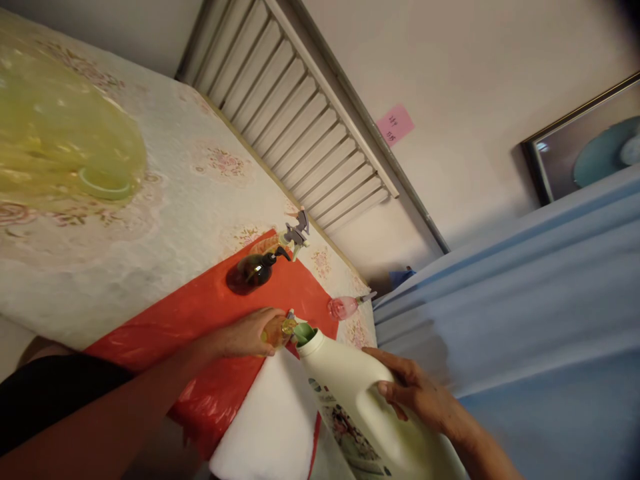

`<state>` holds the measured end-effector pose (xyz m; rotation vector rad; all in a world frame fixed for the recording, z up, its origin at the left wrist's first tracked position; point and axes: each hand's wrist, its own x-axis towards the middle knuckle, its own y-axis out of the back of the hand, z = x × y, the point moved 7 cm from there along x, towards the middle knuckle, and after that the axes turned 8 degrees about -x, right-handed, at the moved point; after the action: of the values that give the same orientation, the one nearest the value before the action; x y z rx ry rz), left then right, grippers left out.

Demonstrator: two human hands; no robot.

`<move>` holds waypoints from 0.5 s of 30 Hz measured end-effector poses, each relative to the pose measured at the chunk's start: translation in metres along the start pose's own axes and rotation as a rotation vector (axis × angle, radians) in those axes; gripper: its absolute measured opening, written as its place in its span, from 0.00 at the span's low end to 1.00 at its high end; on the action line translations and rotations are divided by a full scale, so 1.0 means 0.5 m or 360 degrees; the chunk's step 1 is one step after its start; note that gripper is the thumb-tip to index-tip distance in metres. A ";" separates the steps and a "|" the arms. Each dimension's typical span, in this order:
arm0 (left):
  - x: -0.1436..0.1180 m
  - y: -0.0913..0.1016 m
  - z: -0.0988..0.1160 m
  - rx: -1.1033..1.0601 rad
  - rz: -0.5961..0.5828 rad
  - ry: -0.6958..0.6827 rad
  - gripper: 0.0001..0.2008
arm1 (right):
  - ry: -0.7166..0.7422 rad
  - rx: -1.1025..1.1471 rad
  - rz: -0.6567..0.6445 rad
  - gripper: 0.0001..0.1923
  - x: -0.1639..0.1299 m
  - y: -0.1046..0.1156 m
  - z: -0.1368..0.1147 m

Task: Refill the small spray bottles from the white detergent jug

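Note:
A small clear bottle of amber liquid is gripped by my left hand, its neck against the mouth of a large cream jug. Tilted toward that bottle, the jug has a green spout inside its opening. My right hand is wrapped around the jug's handle. Whether liquid flows between the two is too small to tell. Beyond my left hand, a dark pump bottle stands on red plastic sheeting. Behind it is a trigger spray bottle with a grey head.
A pink spray bottle stands near the table's far edge. White folded cloth lies below the jug. A yellow translucent bag rests on the floral tablecloth. A radiator and blue curtain border the table.

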<state>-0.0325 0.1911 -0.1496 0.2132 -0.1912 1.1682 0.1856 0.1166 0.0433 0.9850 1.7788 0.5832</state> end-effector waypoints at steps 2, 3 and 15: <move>-0.001 0.000 0.002 -0.0014 0.0010 0.0006 0.30 | -0.0001 -0.0025 0.0003 0.34 0.000 0.000 -0.004; -0.001 0.000 0.004 -0.0021 0.0021 0.0003 0.29 | -0.0001 -0.0032 0.0005 0.34 0.000 0.000 -0.006; -0.003 0.000 0.016 -0.0002 0.0036 0.0029 0.27 | 0.0016 0.0022 0.0031 0.34 -0.004 -0.008 0.004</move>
<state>-0.0333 0.1876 -0.1425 0.1995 -0.1787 1.1918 0.1867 0.1126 0.0406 1.0115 1.7861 0.5900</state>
